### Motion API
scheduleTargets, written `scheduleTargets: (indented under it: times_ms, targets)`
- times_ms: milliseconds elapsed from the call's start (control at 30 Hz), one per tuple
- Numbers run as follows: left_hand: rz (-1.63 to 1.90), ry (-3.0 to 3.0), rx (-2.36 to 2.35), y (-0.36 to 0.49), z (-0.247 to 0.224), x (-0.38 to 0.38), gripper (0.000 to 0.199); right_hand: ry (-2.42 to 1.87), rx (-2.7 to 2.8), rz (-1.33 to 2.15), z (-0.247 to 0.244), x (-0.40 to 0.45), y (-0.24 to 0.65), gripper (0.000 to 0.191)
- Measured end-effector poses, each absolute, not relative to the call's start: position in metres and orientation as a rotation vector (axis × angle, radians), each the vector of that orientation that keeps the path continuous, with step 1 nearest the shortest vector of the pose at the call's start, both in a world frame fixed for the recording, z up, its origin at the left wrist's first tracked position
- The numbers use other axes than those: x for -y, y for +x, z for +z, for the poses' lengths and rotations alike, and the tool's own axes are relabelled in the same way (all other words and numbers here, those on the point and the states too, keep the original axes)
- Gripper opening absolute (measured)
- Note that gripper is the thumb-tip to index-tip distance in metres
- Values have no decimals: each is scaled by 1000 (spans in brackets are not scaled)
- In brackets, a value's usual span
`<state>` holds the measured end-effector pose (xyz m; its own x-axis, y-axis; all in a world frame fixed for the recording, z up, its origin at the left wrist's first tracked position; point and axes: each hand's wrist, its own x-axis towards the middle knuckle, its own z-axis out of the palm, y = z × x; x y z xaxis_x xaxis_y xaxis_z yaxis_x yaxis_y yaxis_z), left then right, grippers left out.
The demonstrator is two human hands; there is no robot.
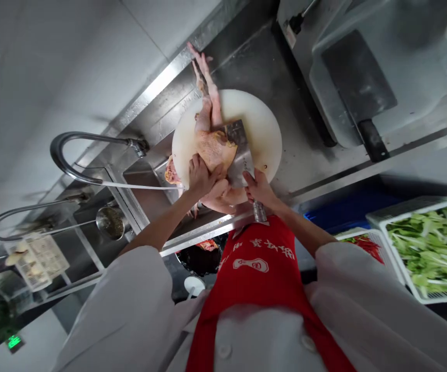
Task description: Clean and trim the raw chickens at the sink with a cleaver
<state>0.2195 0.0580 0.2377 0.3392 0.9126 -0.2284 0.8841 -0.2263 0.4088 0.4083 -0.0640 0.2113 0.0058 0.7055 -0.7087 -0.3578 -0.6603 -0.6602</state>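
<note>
A plucked bird carcass (213,147) lies on a round white cutting board (268,129), its long legs and feet pointing away past the board's far edge. My left hand (202,178) presses down on the bird's body, fingers closed on it at the near left side. In my right hand (261,188) is a broad cleaver (241,150), gripped near the handle, its blade flat-looking and touching the right side of the carcass. The neck end of the bird reaches the board's near edge.
Running water falls from a curved faucet (80,134) into the sink at left. More meat (172,171) lies beside the board. A second cleaver (357,77) rests at upper right. Crates of leafy greens (432,253) and red peppers (368,245) stand at lower right. A metal pot (110,223) sits left.
</note>
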Motion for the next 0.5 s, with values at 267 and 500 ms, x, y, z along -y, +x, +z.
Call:
scheduleTargets:
  times_ms: [267, 500]
  targets:
    - [175, 2064, -1510, 206, 227, -65, 45, -1515, 552, 1818, 224, 95, 424, 37]
    - [146, 2030, -1603, 202, 229, -60, 46, -1557, 602, 1680, 209, 60, 399, 31]
